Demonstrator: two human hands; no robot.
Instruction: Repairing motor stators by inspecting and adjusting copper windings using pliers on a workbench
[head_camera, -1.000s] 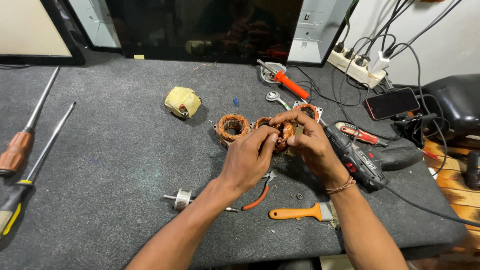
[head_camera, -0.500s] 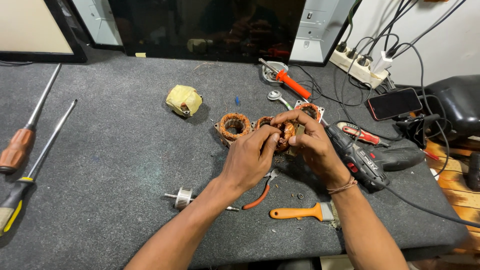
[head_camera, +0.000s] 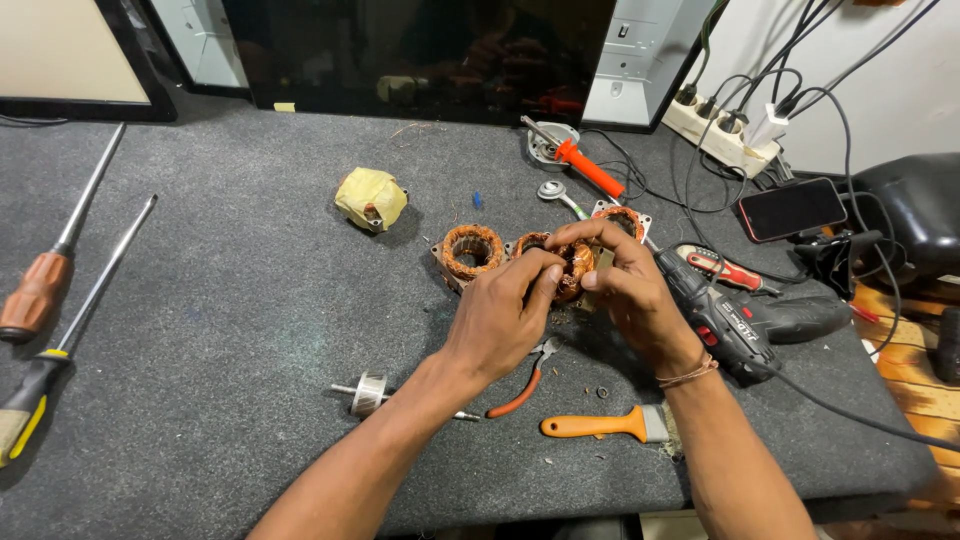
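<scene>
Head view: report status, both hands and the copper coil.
Left hand and right hand both pinching the copper-wound coil. Second coil sits just left, untouched. Pliers below; nothing obstructing.

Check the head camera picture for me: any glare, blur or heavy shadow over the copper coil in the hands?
Head view: even light, sharp focus, no glare on the copper coil; left hand and right hand cover part of it and cast soft shadows on the grey mat; the dark screen behind shows dim reflections.

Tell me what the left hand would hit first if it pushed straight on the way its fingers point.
Probably the copper-wound coil that the left hand already grips with the right hand; past it, another coil. Depth is unclear.
</scene>
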